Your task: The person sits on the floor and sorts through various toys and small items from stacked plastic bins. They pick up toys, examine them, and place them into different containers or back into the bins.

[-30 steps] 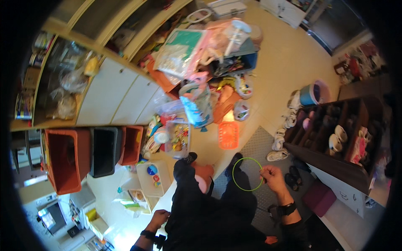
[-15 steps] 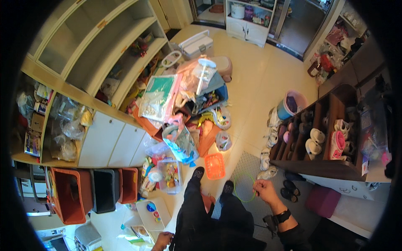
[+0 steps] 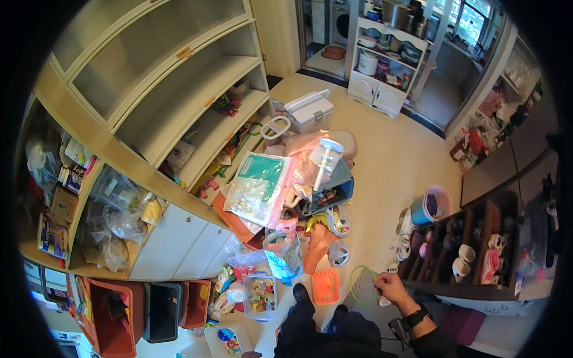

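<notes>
In the lower right of the frame the person's right hand (image 3: 391,286) is closed in a pinch on the rim of a thin green ring (image 3: 363,285), which hangs just left of the hand, above the pale floor (image 3: 394,161). A dark watch sits on that wrist. At the very bottom edge, left of centre, only a sliver of the left hand (image 3: 250,354) shows, too little to tell whether it is open or closed or has hold of anything. Just left of the ring an orange basket (image 3: 326,286) lies on the floor, beside the person's dark shoes. Further left, in the lower middle, stands a clear box of small toys (image 3: 259,295). Above these, at the centre of the frame, a heap of toys and plastic bags (image 3: 286,191) spreads across the floor, with a white case (image 3: 309,111) with a handle behind it. A blue bucket (image 3: 425,206) stands at mid-right, next to a dark shoe rack (image 3: 477,238) filled with shoes. The left half of the frame is taken up by cream shelves (image 3: 179,95), and red and black bins (image 3: 143,307) sit in the lower left.
</notes>
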`<state>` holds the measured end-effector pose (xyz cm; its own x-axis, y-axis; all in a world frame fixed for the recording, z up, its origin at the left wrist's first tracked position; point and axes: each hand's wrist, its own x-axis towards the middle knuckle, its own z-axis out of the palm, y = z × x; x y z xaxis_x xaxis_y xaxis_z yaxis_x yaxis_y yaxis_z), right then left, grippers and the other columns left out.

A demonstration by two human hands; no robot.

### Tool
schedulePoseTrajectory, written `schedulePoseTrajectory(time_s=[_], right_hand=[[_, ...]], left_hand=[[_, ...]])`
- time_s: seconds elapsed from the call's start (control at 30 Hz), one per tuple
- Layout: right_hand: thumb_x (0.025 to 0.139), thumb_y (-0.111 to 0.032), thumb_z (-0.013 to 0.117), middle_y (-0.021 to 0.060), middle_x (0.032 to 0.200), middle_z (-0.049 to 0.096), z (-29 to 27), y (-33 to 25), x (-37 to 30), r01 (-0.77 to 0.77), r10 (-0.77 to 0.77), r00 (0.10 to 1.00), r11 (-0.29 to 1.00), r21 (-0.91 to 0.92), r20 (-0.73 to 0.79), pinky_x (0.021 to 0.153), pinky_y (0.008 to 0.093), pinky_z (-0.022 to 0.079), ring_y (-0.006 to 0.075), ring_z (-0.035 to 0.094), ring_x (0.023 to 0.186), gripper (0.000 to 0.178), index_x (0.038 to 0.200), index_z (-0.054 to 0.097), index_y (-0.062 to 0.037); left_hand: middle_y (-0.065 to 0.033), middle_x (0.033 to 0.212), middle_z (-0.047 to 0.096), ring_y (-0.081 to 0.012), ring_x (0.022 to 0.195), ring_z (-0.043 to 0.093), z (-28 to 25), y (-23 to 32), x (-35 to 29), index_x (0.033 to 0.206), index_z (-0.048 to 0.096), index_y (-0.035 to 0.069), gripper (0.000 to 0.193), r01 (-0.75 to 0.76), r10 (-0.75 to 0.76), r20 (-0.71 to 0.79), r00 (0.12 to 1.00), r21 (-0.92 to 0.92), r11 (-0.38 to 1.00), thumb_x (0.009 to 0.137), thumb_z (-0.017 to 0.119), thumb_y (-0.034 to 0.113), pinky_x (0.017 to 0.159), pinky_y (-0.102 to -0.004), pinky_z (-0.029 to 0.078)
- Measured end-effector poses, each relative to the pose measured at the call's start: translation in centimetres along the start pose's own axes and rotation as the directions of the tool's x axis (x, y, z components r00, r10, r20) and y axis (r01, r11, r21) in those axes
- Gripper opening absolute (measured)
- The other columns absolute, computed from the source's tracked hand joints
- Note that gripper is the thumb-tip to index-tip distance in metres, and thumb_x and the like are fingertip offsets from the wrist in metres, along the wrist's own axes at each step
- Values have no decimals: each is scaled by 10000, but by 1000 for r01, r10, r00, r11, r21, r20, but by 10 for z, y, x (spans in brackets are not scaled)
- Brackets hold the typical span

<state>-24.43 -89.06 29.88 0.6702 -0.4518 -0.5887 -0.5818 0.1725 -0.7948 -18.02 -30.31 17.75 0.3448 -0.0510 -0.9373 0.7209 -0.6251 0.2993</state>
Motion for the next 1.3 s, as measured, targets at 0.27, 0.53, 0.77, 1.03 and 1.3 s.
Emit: schedulePoseTrajectory(time_s=[0.27,0.53,0.77,1.03,1.3], right_hand=[[880,-116,601,27,670,614,5,-77,70,31,-31,1000,998,-47,-7,510,237,425,91,516,532,132,786,614,-23],[870,-59,573,45,672,613,-54,-120,167,67,-65,997,997,-32,49,507,234,432,101,534,537,94,809,606,5],[873,-92,601,31,648,608,-173,-151,312,71,-80,986,995,67,149,492,230,417,90,515,516,128,777,612,-9],[853,-92,592,19,625,584,-272,-197,390,152,-160,970,987,53,182,494,232,396,83,508,529,121,793,617,10],[849,-91,603,3,623,564,-344,-242,429,235,-235,964,972,11,122,526,236,403,78,508,568,132,798,639,26]], left_hand=[[-78,561,551,-168,441,502,-30,60,46,778,612,-13,125,-25,1,-118,993,-201,979,811,580,103,409,-295,390],[-128,645,612,-291,587,597,41,42,61,779,647,53,87,-412,505,-119,855,438,799,774,595,123,560,-416,476],[-151,658,603,-328,623,585,204,120,6,768,637,87,67,-241,438,-172,882,634,735,758,604,144,595,-444,467],[-119,617,580,-259,543,543,321,333,26,760,639,66,97,-44,51,-205,977,38,998,780,611,157,512,-386,425],[-86,577,557,-189,462,501,356,457,30,753,640,46,135,63,-88,-180,980,-142,988,802,619,170,428,-328,383]])
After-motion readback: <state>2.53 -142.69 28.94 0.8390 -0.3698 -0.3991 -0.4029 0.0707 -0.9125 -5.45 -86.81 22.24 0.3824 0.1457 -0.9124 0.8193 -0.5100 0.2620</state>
